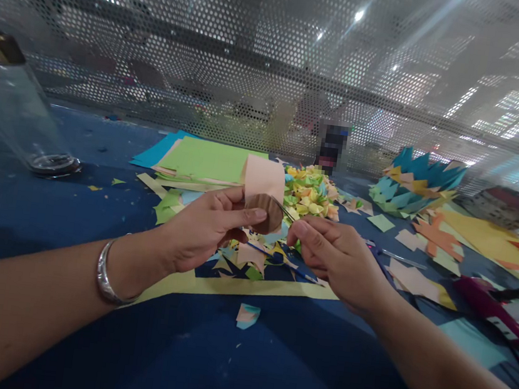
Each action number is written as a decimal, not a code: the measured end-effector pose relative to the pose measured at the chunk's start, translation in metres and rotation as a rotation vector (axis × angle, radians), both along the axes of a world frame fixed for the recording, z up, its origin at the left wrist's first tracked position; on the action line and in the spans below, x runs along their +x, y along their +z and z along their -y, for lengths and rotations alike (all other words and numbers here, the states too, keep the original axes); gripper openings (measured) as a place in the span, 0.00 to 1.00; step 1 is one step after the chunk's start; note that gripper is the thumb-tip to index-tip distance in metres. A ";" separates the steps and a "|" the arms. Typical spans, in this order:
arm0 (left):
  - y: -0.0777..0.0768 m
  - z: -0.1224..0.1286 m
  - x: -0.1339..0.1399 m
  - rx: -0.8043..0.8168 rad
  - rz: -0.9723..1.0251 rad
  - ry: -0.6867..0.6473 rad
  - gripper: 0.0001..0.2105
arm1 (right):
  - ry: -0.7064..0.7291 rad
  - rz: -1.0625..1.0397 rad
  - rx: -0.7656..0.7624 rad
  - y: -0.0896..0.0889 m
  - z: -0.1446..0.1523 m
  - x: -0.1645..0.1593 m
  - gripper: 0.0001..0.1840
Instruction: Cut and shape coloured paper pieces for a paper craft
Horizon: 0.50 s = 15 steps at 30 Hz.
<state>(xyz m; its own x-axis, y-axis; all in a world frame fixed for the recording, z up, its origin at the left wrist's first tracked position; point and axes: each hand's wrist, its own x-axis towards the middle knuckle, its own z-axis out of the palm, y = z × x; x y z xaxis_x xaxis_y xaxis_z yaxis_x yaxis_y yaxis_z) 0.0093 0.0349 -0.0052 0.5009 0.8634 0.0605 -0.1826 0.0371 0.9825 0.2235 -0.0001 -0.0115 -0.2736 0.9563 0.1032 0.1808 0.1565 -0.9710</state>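
A brown disc [270, 218], a pink strip [265, 177] rising behind it, sits pinched between the thumb and fingers of a person's left hand [204, 220], while the right hand [340, 255], closed on a thin tool [286, 212], brings it to the disc's edge. Whether the tip touches cannot be told. Paper stars [252, 257] lie below and between the hands; a heap [312, 195] of folded pieces rises just beyond the right hand, a zigzag ring [415, 183] farther off. These appear shaped already; the piece in hand looks unfinished, and the sheets [216, 161] beyond the left hand seem largely uncut. How much remains is unclear. A bottle [27, 115] stands on the blue surface [191, 363], well left of the left hand.
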 end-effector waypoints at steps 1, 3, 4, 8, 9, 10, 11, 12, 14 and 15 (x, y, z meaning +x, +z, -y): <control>0.000 0.000 0.000 -0.001 0.001 -0.003 0.06 | 0.007 0.006 0.002 0.000 0.000 0.001 0.22; 0.001 0.001 0.000 -0.005 -0.004 -0.001 0.06 | 0.019 0.021 0.008 0.001 -0.001 0.002 0.22; 0.002 0.002 0.000 -0.006 -0.010 0.002 0.06 | 0.018 0.029 0.014 0.001 -0.001 0.002 0.22; 0.005 0.003 0.001 0.006 -0.021 0.002 0.05 | 0.007 0.057 0.031 0.001 -0.001 0.003 0.22; 0.006 0.003 0.002 0.005 -0.015 0.000 0.04 | 0.011 0.060 0.028 0.001 -0.001 0.003 0.22; 0.006 0.004 0.002 0.000 -0.010 -0.003 0.03 | 0.016 0.062 0.024 0.000 -0.001 0.003 0.22; 0.007 0.004 0.002 -0.007 -0.005 -0.006 0.03 | 0.020 0.064 0.022 0.000 -0.001 0.004 0.22; 0.007 0.004 0.002 -0.015 -0.006 -0.007 0.02 | 0.022 0.067 0.021 0.000 -0.001 0.004 0.22; 0.006 0.003 0.002 -0.016 -0.023 0.002 0.03 | 0.025 0.076 0.022 0.001 -0.001 0.005 0.22; 0.006 0.003 0.001 -0.010 -0.037 0.012 0.03 | 0.025 0.081 0.024 0.001 -0.001 0.005 0.22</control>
<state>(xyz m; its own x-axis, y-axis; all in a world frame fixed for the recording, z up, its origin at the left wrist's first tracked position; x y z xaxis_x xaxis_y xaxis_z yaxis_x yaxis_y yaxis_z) 0.0104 0.0324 0.0005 0.4927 0.8696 0.0330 -0.1463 0.0454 0.9882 0.2285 0.0011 -0.0104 -0.3058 0.9466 0.1022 0.2545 0.1847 -0.9493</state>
